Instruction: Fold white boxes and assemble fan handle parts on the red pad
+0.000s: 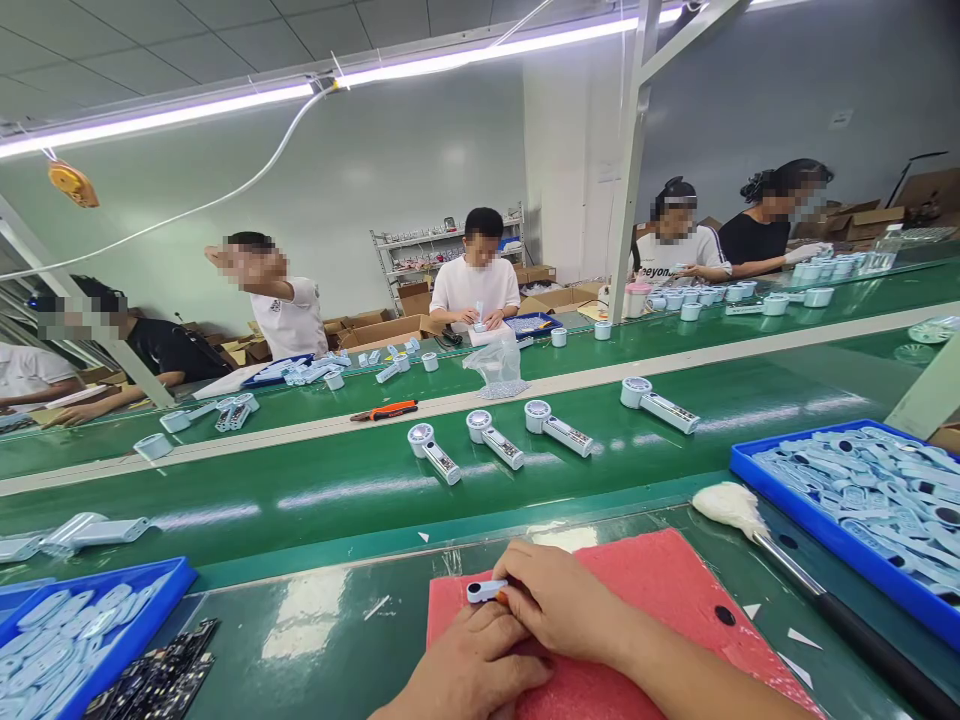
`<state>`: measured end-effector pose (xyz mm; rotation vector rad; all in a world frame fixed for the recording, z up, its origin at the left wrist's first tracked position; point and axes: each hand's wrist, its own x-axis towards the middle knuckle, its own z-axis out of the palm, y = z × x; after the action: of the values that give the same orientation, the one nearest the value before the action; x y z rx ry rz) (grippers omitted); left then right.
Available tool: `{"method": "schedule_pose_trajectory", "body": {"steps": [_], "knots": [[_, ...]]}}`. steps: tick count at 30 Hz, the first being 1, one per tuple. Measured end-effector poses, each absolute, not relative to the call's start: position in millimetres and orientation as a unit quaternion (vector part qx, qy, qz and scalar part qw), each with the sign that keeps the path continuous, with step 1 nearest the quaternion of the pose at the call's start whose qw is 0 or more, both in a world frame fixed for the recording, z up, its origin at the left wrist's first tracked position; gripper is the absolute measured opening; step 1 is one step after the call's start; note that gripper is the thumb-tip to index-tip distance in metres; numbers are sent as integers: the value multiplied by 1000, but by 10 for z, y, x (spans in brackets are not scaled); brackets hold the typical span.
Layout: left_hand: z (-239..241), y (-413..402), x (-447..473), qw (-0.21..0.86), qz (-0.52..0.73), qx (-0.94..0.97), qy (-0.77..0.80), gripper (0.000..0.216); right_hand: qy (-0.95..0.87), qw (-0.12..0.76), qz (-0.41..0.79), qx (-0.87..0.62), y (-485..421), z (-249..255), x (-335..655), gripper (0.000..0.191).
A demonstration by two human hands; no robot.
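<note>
Above a red foam pad [645, 590], a small light blue plastic part [480, 591] with a round black dot on its end sticks out from my fingers. My right hand [559, 600] pinches its near end from the right. Just below, my left hand [480, 655] is closed around the lower part of the piece, its fingertips partly hidden by the right hand. The two hands touch. A loose black round disc [724, 615] lies on the right of the pad.
Blue trays with light blue parts stand at right [750, 462] and left [180, 575], circuit boards [161, 670] beside the left one. A black-handled tool [847, 625] lies right. Handheld fans [495, 440] and orange pliers [390, 411] rest on the green conveyor [315, 490]. Several people sit opposite.
</note>
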<state>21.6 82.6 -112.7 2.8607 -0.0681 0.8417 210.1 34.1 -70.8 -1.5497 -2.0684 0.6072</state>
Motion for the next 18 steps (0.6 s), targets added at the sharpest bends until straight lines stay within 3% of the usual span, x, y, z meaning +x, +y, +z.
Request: {"method": "schedule_pose_trajectory", "body": {"steps": [18], "knots": [[-1155,837,196,69,269,961,-13,27,-754,244,224,-567,338,-721,2105,17]]}}
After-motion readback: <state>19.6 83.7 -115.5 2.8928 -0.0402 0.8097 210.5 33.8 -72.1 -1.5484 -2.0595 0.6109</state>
